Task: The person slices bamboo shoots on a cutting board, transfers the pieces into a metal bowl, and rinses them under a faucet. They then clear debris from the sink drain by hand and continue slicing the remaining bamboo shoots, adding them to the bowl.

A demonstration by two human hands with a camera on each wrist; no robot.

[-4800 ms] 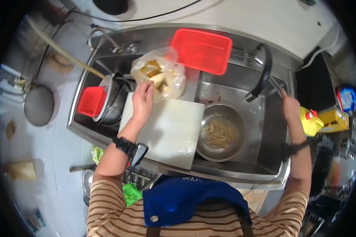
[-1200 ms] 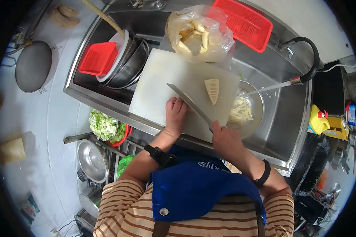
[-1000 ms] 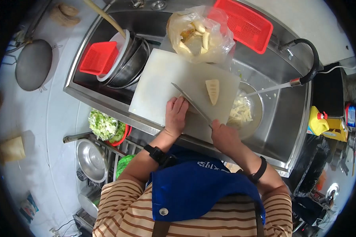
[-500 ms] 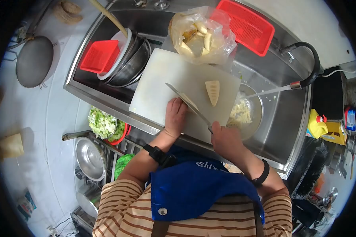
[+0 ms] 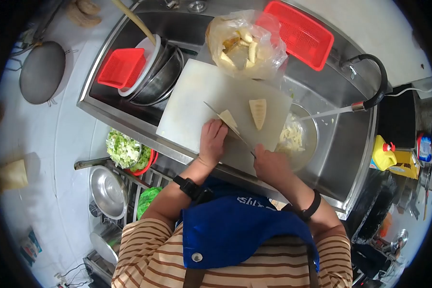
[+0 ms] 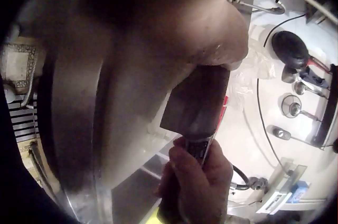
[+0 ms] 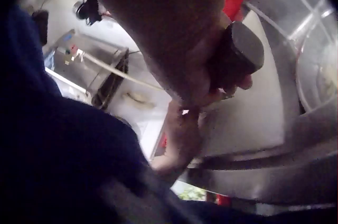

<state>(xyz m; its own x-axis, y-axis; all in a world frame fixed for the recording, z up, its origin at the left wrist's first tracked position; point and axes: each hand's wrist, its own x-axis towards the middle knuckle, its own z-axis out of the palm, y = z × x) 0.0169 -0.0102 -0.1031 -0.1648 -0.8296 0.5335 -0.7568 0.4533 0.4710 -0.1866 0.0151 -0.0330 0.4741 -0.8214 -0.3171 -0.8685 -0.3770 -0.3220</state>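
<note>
A white cutting board [image 5: 185, 103] lies across the sink. On its near part my left hand [image 5: 212, 142], fingers bent, holds down a bamboo shoot piece that it mostly hides. My right hand [image 5: 274, 168] grips the dark handle of a cleaver [image 6: 196, 100], whose broad blade stands on edge right beside the left fingertips. A pale bamboo shoot slice [image 5: 229, 118] shows on the far side of the blade. Farther right on the board lies a cone-shaped bamboo shoot half [image 5: 258, 114], its ridged cut face up.
Water from the black-hosed faucet [image 5: 380, 77] runs into a metal bowl [image 5: 315, 137] of pale strips. Behind the board are a plastic bag [image 5: 269, 48] of bamboo shoots and a red basket [image 5: 302, 36]. Stacked bowls [image 5: 153, 81] fill the left basin; chopped greens [image 5: 122, 148] stand below.
Earlier the left hand was at the bag and the right at the faucet; now they hold bamboo shoot and cleaver. Water now runs. Lately the blade shifts slightly, and a slice shows beyond it.
</note>
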